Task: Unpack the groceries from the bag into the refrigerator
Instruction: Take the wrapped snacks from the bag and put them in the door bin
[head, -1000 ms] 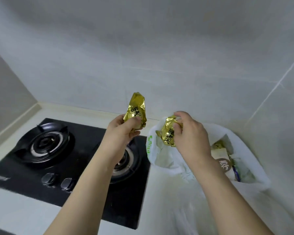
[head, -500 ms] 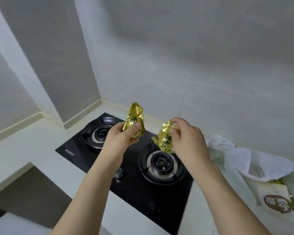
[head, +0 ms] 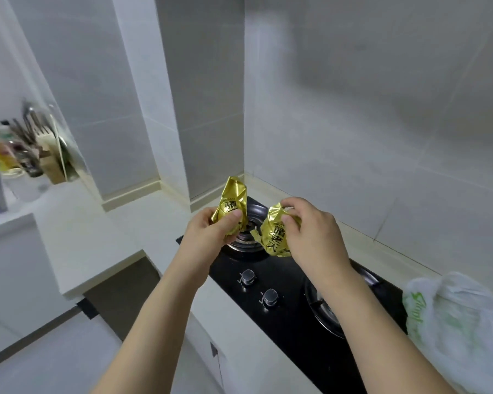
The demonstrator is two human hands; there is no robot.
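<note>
Both hands are up over the black gas stove (head: 291,305), each one clamped on its own crinkly gold foil packet: the left hand (head: 208,237) grips the left packet (head: 233,200), the right hand (head: 315,237) pinches the right packet (head: 275,234). The white plastic grocery bag (head: 461,325) sits on the table (head: 91,237) just right of the stove.

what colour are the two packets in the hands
Shiny gold with black print, packets, in the head view.
</note>
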